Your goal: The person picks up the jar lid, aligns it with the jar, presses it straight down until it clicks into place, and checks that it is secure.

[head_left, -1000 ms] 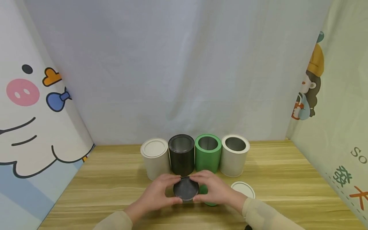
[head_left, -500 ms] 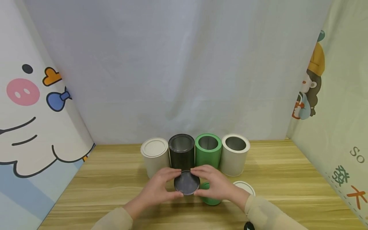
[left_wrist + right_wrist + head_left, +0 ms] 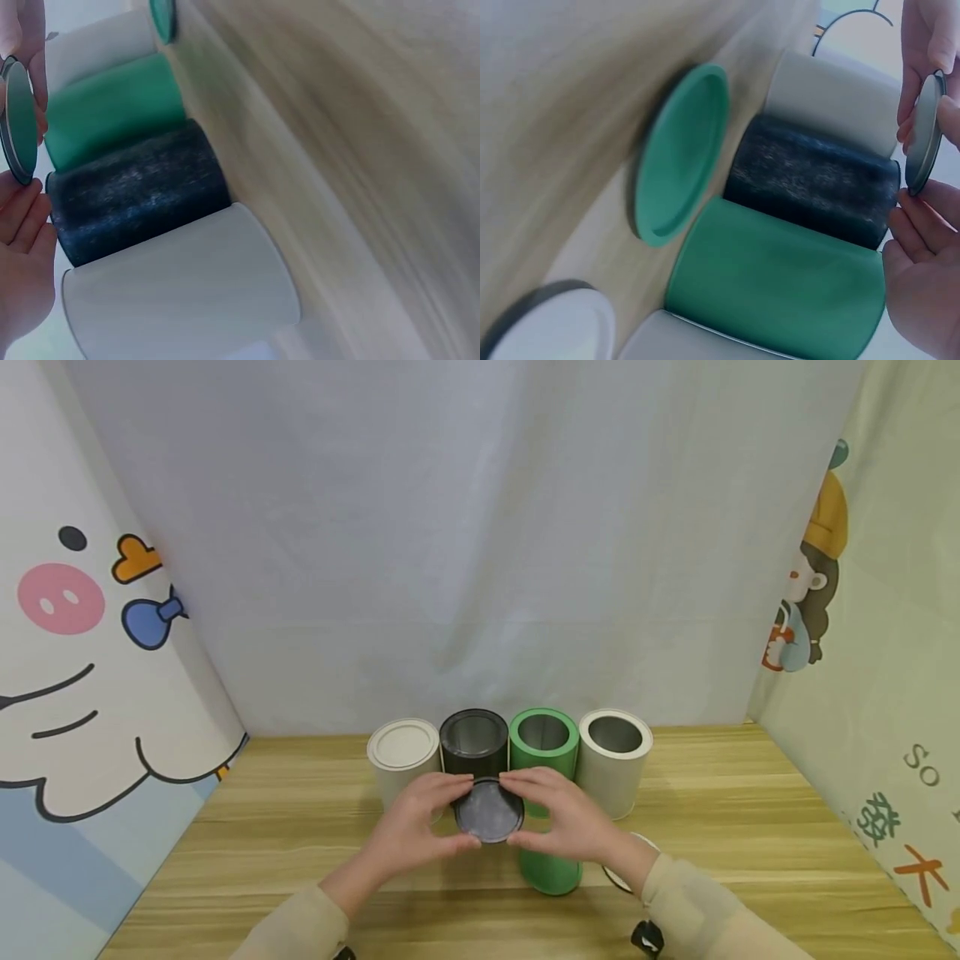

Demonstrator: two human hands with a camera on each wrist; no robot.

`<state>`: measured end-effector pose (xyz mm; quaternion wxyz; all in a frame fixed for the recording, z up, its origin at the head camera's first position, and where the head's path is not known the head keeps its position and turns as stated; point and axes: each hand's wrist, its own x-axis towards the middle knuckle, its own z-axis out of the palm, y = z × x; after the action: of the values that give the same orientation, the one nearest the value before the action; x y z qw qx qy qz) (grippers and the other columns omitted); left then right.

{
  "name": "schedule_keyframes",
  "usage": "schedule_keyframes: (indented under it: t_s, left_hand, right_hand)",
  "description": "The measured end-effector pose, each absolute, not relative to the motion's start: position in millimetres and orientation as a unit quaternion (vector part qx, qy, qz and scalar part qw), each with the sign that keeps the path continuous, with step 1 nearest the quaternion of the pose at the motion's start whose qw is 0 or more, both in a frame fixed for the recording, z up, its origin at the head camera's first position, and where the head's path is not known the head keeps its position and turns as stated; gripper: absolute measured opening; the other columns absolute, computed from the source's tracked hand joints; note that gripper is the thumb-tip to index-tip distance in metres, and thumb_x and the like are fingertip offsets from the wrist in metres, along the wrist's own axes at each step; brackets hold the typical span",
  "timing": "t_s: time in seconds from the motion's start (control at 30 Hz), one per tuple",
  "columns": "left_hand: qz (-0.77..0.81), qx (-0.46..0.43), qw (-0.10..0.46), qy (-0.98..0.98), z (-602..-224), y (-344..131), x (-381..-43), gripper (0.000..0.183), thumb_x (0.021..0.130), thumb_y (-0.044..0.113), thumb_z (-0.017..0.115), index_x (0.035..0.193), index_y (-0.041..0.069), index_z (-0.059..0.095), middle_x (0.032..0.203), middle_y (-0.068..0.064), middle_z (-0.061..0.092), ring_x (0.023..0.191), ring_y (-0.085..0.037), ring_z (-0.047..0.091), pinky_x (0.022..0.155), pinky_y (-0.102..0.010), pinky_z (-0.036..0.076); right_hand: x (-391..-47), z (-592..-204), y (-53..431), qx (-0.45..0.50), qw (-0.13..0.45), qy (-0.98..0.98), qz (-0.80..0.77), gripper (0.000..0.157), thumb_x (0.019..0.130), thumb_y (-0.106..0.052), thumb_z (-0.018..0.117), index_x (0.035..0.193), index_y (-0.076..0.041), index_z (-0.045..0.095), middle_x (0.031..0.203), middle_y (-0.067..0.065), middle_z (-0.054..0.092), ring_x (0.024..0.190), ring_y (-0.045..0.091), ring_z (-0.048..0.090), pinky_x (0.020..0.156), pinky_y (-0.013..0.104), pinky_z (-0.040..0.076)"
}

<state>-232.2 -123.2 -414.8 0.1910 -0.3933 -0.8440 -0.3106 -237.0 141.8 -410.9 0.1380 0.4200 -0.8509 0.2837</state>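
Both hands hold a black round lid (image 3: pixel 489 811) up in front of the black can (image 3: pixel 474 745). My left hand (image 3: pixel 420 818) pinches its left rim between thumb and fingertips. Opposite it, my right hand (image 3: pixel 566 817) pinches the right rim the same way. The lid is raised off the table, its dark top tilted toward the head camera, and its paler underside (image 3: pixel 22 116) shows in the left wrist view. The black can stands upright with an uncovered top, its lower part hidden behind the hands and lid.
A lidded white can (image 3: pixel 403 747) stands left of the black one. To its right are a green can (image 3: pixel 543 768) and another white can (image 3: pixel 611 777), both uncovered. A green lid (image 3: pixel 681 154) and a white lid (image 3: pixel 555 330) lie on the wooden table (image 3: pixel 750 860).
Both hands have lifted the black lid up and forward toward the black can. More of the green lid on the table now shows below the right hand.
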Motion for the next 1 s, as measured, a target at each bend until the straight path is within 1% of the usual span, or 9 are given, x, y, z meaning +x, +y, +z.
schedule_keyframes:
  t_s: [0.3,0.53,0.77,1.0]
  left_hand:
    - [-0.325,-0.366,0.213,-0.846,-400,-124,-239,0.065,0.071,0.03,0.09,0.122,-0.003,0.068,0.127,-0.012,0.065,0.118,-0.03,0.059,0.1,-0.047,0.047]
    - [-0.324,-0.334,0.21,-0.86,-395,-121,-242,0.064,0.072,0.029,0.089,0.124,-0.002,0.068,0.128,-0.011,0.065,0.12,-0.032,0.057,0.101,-0.051,0.046]
    - [-0.314,-0.308,0.191,-0.878,-388,-116,-246,0.064,0.075,0.031,0.088,0.126,0.0,0.067,0.13,-0.01,0.064,0.122,-0.031,0.056,0.101,-0.05,0.046]
    - [-0.298,-0.296,0.175,-0.89,-382,-113,-252,0.064,0.079,0.032,0.085,0.128,-0.002,0.064,0.132,-0.013,0.063,0.122,-0.033,0.056,0.103,-0.049,0.045]
  right_hand:
    - [-245,-396,140,0.406,0.164,-0.846,0.305,0.064,0.081,-0.025,0.083,0.136,-0.002,0.059,0.136,0.011,0.058,0.125,0.03,0.052,0.103,0.049,0.044]
    - [-253,-392,139,0.408,0.182,-0.84,0.309,0.061,0.082,-0.02,0.082,0.134,0.001,0.059,0.136,0.014,0.058,0.125,0.032,0.052,0.103,0.05,0.044]
    - [-259,-387,141,0.393,0.155,-0.852,0.309,0.058,0.085,-0.018,0.08,0.136,0.0,0.058,0.138,0.014,0.057,0.128,0.033,0.05,0.104,0.052,0.042]
    - [-265,-381,139,0.378,0.129,-0.865,0.304,0.056,0.089,-0.017,0.075,0.139,0.0,0.056,0.14,0.015,0.055,0.13,0.034,0.047,0.107,0.051,0.039]
